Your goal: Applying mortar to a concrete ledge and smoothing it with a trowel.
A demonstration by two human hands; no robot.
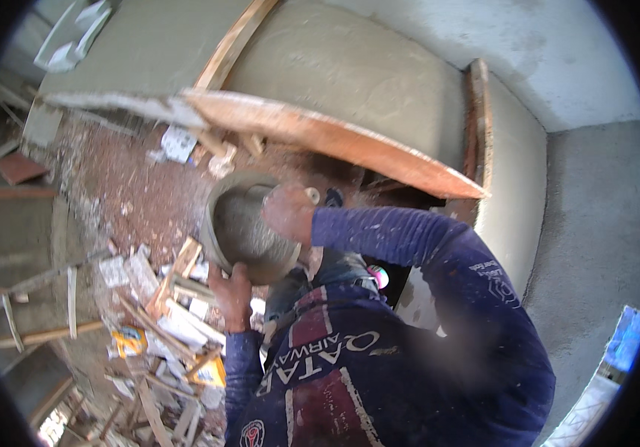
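A round grey bucket [209, 232] of wet grey mortar [244, 229] is in front of my body, tilted with its mouth toward the camera. My left hand [232, 296] grips the bucket's near left rim, thumb up at the edge. Over the right side of the mouth is my right hand [287, 213], closed, its fingers turned down and partly hidden. A small pale round end [312, 195] shows beside that hand; what it belongs to is not clear. Any tool in the mortar is hidden by the hand.
Ahead, a curved wooden board [335, 139] edges a smooth grey mortar slab [350, 71], with an upright plank [478, 127] on the right. Wood scraps [178, 276] and yellow bags [210, 371] litter the ground at left. A grey wall [596, 223] stands right.
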